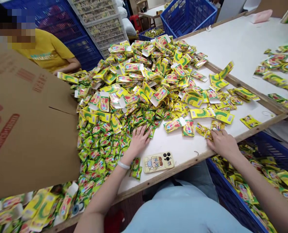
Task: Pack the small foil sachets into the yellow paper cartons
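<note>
My left hand (138, 139) lies flat with fingers spread on the near edge of a big heap of small green-and-yellow sachets (102, 142). My right hand (221, 141) rests on the white table (180, 147) with fingers curled over a couple of sachets (208, 133) at its fingertips. Behind the sachets lies a pile of flat yellow packet cards (148, 71). A phone in a cartoon case (158, 161) sits between my hands near the table edge.
A large cardboard box flap (25, 123) covers the left side. A person in a yellow shirt (47, 51) sits at far left. A blue crate (252, 191) of filled packets stands at my right. Another blue crate (187, 14) and white stacked trays (100, 19) stand behind.
</note>
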A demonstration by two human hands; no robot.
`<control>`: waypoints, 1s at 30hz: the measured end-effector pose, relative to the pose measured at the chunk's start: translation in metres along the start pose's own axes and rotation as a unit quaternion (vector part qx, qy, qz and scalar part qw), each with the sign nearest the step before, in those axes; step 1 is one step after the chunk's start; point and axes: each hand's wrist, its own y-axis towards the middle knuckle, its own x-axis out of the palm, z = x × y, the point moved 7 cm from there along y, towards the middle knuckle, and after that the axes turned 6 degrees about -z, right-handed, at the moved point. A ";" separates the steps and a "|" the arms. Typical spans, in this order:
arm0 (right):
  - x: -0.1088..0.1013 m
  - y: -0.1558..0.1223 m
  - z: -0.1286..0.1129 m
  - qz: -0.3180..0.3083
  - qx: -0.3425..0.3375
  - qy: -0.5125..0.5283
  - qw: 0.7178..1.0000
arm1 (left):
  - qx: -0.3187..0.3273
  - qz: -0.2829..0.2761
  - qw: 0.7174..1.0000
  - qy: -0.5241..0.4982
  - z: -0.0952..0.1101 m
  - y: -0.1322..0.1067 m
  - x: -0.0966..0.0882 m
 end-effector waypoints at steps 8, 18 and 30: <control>-0.030 -0.003 -0.030 0.102 0.011 0.526 0.844 | -0.100 0.154 0.911 -0.370 0.009 -0.015 -0.024; -0.047 0.013 -0.177 -0.029 -0.046 0.880 0.472 | -0.138 0.147 0.684 -0.702 0.060 -0.038 -0.024; -0.041 -0.012 -0.187 0.130 0.033 0.864 0.486 | -0.159 0.302 0.443 -0.829 0.124 -0.032 -0.018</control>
